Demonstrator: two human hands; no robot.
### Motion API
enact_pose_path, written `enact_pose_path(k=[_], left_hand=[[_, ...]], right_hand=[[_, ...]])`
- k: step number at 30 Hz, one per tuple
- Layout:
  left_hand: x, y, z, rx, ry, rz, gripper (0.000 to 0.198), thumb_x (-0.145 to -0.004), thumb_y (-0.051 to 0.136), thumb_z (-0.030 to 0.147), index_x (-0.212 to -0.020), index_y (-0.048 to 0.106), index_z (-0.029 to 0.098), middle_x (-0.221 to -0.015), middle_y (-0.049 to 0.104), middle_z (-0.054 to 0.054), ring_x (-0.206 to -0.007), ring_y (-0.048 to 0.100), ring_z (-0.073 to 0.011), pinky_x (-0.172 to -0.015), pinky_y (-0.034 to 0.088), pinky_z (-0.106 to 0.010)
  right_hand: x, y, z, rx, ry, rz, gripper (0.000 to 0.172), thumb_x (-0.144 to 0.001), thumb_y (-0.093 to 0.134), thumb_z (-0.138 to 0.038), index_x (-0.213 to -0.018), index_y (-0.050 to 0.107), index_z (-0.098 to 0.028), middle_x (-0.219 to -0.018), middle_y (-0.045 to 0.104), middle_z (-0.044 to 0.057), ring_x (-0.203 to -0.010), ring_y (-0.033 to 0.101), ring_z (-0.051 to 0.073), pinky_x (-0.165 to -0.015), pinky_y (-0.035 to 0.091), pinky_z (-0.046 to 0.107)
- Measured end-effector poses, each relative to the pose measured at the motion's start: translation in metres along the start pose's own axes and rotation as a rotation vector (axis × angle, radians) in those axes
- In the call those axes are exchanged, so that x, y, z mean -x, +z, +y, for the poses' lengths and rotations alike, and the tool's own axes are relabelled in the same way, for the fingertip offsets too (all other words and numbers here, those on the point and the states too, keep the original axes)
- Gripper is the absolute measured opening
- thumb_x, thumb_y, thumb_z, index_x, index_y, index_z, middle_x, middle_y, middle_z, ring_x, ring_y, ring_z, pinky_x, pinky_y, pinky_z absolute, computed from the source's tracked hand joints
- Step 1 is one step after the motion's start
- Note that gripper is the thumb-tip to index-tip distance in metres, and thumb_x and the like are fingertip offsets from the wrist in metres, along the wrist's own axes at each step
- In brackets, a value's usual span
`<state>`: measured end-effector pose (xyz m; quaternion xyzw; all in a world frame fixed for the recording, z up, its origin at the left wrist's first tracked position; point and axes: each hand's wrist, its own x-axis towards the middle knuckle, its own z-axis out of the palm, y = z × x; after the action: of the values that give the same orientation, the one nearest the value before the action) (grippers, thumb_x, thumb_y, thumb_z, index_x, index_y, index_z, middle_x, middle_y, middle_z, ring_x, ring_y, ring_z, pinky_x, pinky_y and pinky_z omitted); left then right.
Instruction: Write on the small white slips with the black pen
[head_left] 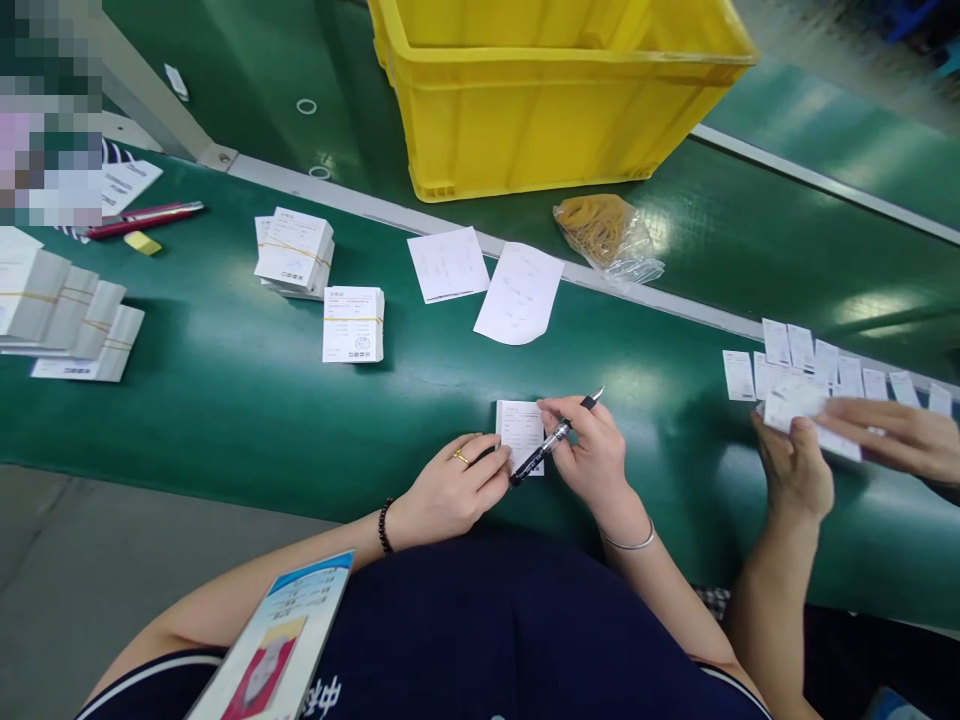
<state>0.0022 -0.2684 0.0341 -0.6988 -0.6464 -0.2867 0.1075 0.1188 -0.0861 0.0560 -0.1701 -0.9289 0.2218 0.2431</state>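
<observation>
Fingers (489, 468) hold cards (520, 422); a clear bag (637, 252) contains rubber bands (595, 224).

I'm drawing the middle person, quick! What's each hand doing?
Left hand: curled, holding the cards.
Right hand: holding a pen, fingertips at the cards.

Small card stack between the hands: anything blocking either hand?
Nothing visible: the left hand touches the left side of the card stack, the right hand its upper right corner. The right hand's pen overlaps the stack's lower right in view.
</observation>
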Motion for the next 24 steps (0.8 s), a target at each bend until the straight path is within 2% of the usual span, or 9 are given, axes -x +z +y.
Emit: enact_pose_path(k=[4, 9, 12, 19, 24], left_hand=[[0.002, 0.002, 0.000, 0.027, -0.003, -0.001, 0.010, -0.091, 0.055, 0.009, -0.095, 0.064, 0.011, -0.106, 0.068, -0.012, -0.108, 0.061, -0.0253, -0.089, 0.057, -0.040], [0.004, 0.003, -0.001, 0.073, -0.009, 0.009, 0.015, -0.091, 0.054, 0.006, -0.102, 0.063, 0.010, -0.105, 0.068, -0.011, -0.107, 0.062, -0.0244, -0.088, 0.059, -0.039], [0.006, 0.005, -0.003, 0.094, -0.017, 0.023, 0.015, -0.090, 0.056, 0.006, -0.102, 0.063, 0.010, -0.106, 0.068, -0.012, -0.107, 0.062, -0.0246, -0.089, 0.059, -0.040], [0.004, 0.004, -0.006, 0.155, 0.021, 0.078, 0.016, -0.089, 0.057, 0.004, -0.103, 0.063, 0.008, -0.105, 0.068, -0.013, -0.113, 0.061, -0.0249, -0.092, 0.059, -0.039], [0.005, 0.005, -0.007, 0.152, 0.025, 0.071, 0.015, -0.089, 0.057, 0.004, -0.103, 0.063, 0.007, -0.107, 0.068, -0.013, -0.113, 0.061, -0.0256, -0.092, 0.060, -0.040]], right_hand=[[-0.001, 0.003, -0.001, -0.080, 0.097, 0.025, 0.012, -0.091, 0.056, -0.025, -0.098, 0.066, -0.024, -0.090, 0.075, 0.005, -0.084, 0.069, 0.020, -0.076, 0.057, 0.036], [-0.004, 0.011, 0.005, -0.243, 0.459, 0.037, 0.021, -0.085, 0.063, -0.040, -0.097, 0.062, -0.023, -0.081, 0.073, 0.003, -0.067, 0.068, 0.017, -0.064, 0.055, 0.031], [-0.008, 0.013, 0.009, -0.367, 0.591, -0.015, 0.028, -0.079, 0.066, -0.047, -0.091, 0.061, -0.023, -0.075, 0.070, 0.002, -0.061, 0.063, 0.015, -0.060, 0.052, 0.030], [-0.018, 0.014, 0.016, -0.666, 0.685, -0.104, 0.037, -0.065, 0.078, -0.046, -0.084, 0.056, -0.021, -0.064, 0.062, -0.004, -0.054, 0.055, 0.011, -0.055, 0.047, 0.026], [-0.019, 0.015, 0.019, -0.802, 0.724, -0.127, 0.041, -0.063, 0.081, -0.044, -0.082, 0.052, -0.022, -0.060, 0.058, -0.007, -0.051, 0.053, 0.010, -0.051, 0.046, 0.025]])
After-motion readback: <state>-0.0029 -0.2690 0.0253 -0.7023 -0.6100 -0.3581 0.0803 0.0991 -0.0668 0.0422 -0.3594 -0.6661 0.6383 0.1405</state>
